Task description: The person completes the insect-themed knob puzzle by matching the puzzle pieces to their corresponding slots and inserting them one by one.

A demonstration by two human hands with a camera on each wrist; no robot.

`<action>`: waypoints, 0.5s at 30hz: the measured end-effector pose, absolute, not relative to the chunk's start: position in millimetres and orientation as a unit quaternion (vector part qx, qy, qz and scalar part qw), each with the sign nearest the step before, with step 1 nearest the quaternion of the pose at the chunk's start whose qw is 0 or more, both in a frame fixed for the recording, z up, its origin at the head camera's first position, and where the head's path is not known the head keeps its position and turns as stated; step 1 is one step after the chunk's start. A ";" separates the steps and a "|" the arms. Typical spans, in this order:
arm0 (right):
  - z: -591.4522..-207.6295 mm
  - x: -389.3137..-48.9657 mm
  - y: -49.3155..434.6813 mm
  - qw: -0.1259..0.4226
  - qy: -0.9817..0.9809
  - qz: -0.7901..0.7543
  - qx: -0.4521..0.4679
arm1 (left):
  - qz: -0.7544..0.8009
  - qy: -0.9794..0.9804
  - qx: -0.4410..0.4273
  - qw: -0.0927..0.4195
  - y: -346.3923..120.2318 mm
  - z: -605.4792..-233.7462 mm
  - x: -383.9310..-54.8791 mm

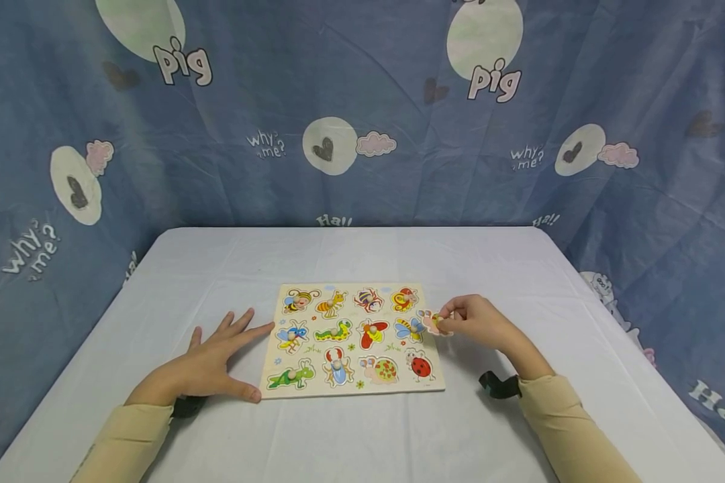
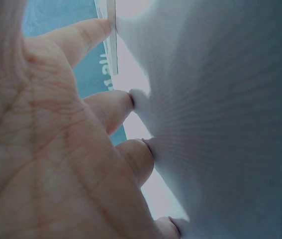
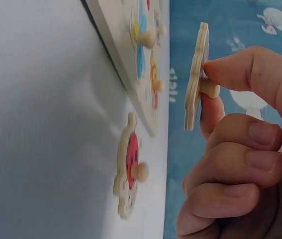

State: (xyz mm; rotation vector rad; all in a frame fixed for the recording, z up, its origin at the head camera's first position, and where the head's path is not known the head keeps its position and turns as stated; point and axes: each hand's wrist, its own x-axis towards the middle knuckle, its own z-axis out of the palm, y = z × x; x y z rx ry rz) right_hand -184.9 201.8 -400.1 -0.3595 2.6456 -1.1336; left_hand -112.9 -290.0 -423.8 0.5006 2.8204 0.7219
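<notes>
A wooden peg puzzle board (image 1: 354,394) with insect pictures lies on the table. My right hand (image 1: 482,326) pinches the knob of a snail puzzle piece (image 1: 431,322), raised by the board's right edge. In the right wrist view this piece (image 3: 195,82) is seen side-on. A ladybug puzzle piece (image 3: 132,159) lies knob-up on the cloth beside the board there; the head view does not show it. The printed snail (image 1: 379,370) and ladybug (image 1: 421,366) places on the board bear no knobs. My left hand (image 1: 211,367) spreads its fingers, index finger and thumb touching the board's left side.
White cloth (image 1: 350,449) covers the table. A blue printed curtain (image 1: 362,80) hangs behind it and at both sides. Black wrist bands (image 1: 499,386) sit at the cuffs of beige sleeves (image 1: 570,422).
</notes>
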 end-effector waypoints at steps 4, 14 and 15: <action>-399.2 -182.4 196.1 0.131 0.900 -0.395 -0.131 | 0.243 0.951 0.168 0.094 -289.9 -423.3 -112.7; -404.8 -179.6 185.4 0.131 0.896 -0.391 -0.164 | 0.246 0.950 0.169 0.092 -290.7 -423.9 -112.4; -404.9 -179.0 184.0 0.130 0.897 -0.389 -0.167 | 0.245 0.950 0.169 0.092 -290.7 -424.1 -112.5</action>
